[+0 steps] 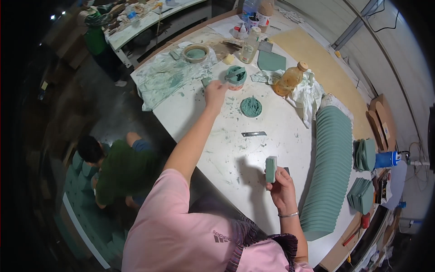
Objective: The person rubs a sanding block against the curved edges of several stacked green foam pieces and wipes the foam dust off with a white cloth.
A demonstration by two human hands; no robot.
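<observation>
The left hand [216, 94] is stretched toward the far part of the white table [217, 149], its fingers at the near left side of a tub of green paste [235, 80]; whether they grip anything cannot be told. A green strip [236, 74] lies across the tub's top, and a small green piece [206, 81] sits just left of the hand.

The right hand [284, 189], at the near right, grasps a small green block with a pale side [270, 170] between thumb and fingers, holding it upright above the table.

Between the two hands, a round lid heaped with green paste [251, 107] lies just nearer than the tub, and a dark flat blade [254, 134] lies nearer still. To the right, a long row of green curved pieces [327, 167] runs from near to far. Beyond its far end stand a crumpled white cloth [309, 94] and an amber bottle [290, 80].
</observation>
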